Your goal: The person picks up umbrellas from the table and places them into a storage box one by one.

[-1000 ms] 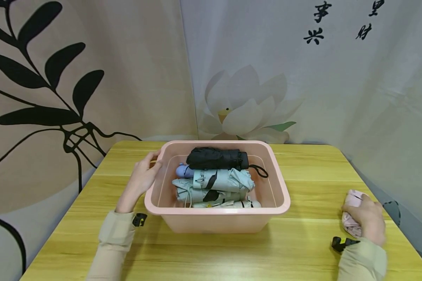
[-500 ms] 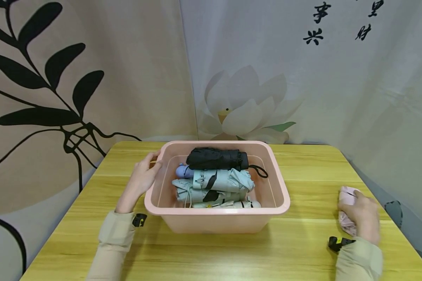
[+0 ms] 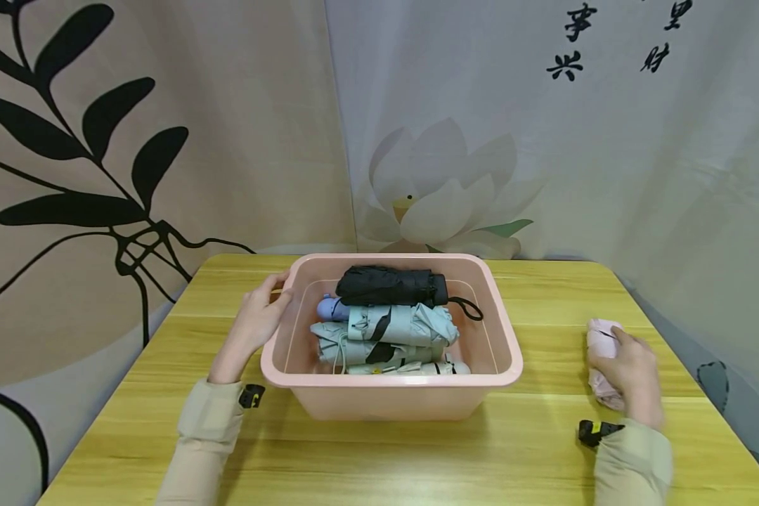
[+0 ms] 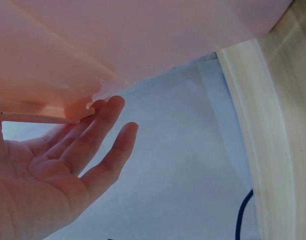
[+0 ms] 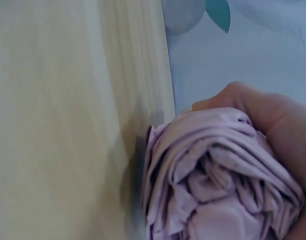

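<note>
My left hand [image 3: 259,316] rests at the left rim of a pink plastic basin [image 3: 388,400], thumb and fingertips right at the lip. In the left wrist view its fingers [image 4: 110,117] stretch loosely beside the outer wall. To the basin's right, my right hand [image 3: 632,372] grips a folded pale pink umbrella [image 3: 601,341], low over the table. The right wrist view shows the umbrella's gathered cloth folds [image 5: 218,165] and round end close up. Inside the basin lie a black folded umbrella [image 3: 386,284] with a wrist loop and light blue folded umbrellas [image 3: 401,323].
Also in the basin are a periwinkle-blue rounded end [image 3: 332,309] and a white patterned folded umbrella [image 3: 426,367] near the front wall. The basin stands on a wood-grain table [image 3: 556,429]. A printed curtain [image 3: 278,126] hangs behind the table's back edge.
The right hand has moved left and slightly away from me, carrying the pale pink umbrella closer to the basin. The left hand and the basin have stayed put.
</note>
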`<state>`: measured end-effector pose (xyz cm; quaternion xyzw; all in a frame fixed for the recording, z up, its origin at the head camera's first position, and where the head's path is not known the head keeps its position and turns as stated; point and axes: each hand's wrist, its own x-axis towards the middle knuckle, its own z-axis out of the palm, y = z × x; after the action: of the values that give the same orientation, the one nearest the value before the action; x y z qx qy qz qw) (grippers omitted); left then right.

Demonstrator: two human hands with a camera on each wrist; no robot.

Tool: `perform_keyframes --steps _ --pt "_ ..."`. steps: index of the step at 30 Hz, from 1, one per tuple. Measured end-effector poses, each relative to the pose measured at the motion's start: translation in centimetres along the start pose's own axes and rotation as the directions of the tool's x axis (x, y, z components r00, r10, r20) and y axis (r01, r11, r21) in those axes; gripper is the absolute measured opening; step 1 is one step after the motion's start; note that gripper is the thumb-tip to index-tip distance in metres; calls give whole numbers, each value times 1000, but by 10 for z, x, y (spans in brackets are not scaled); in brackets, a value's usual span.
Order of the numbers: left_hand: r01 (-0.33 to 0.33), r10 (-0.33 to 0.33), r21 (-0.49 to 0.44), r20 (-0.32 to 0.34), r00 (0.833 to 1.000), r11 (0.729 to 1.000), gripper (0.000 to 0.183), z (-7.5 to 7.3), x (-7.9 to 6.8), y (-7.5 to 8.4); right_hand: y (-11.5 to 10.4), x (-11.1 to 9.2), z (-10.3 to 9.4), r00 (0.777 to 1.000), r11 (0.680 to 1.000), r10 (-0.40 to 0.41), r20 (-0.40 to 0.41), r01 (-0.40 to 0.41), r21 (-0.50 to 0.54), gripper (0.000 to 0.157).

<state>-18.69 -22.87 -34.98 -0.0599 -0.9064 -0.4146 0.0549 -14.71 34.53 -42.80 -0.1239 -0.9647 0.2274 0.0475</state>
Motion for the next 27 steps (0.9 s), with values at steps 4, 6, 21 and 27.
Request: perform_keyframes --steps 4,6,21,27 --pt "6 -6 2 3 1000 1000 49 0 -1 0 -10 4 3 997 998 -62 -47 61 -11 73" --pt "10 -10 1 4 1000 1000 49 0 -1 0 -16 5 4 994 996 -85 -71 85 -6 72" --pt "14 -14 -4 14 1000 1000 49 -1 -1 1 -64 11 2 964 977 -187 -189 202 62 76" --pt "20 -20 -4 16 1000 1000 50 0 -2 1 -79 11 -2 950 969 -218 -225 238 68 78"
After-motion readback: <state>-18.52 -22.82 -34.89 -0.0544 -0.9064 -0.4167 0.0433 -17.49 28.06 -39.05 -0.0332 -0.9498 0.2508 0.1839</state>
